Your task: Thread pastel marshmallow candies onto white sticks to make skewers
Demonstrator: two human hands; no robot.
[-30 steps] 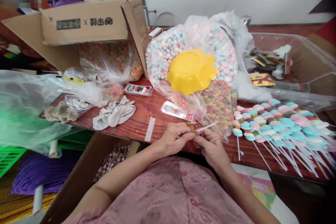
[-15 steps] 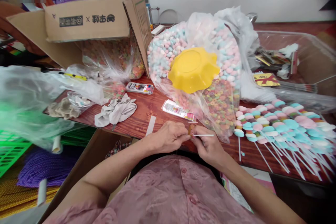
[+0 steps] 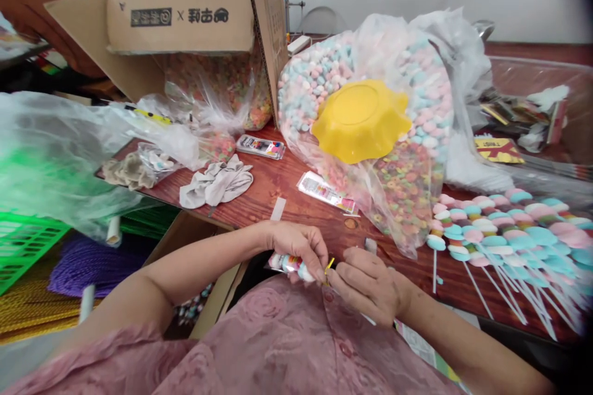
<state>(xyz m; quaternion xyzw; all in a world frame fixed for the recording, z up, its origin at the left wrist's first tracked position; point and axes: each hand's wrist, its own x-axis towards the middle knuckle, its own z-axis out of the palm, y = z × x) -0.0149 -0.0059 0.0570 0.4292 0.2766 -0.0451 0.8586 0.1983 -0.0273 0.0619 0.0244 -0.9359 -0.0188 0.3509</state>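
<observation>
Both hands meet at the table's point(image 3: 259, 197) near edge: left hand point(image 3: 296, 245) pinches a candy skewer point(image 3: 290, 264), right hand point(image 3: 368, 284) curls closed by its yellow ring point(image 3: 328, 264). A candy bag point(image 3: 407, 185) with a yellow bowl point(image 3: 360, 120) stands just behind. Finished skewers point(image 3: 504, 228) lie at the right edge.

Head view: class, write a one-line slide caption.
Left hand and right hand pinch a candy skewer near the bagged candy.

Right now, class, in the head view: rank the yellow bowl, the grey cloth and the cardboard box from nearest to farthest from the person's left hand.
1. Grey cloth: on the table, up and left of the left hand.
2. Yellow bowl: upside down on the candy bags, up and right.
3. Cardboard box: at the table's far left, farthest.
</observation>
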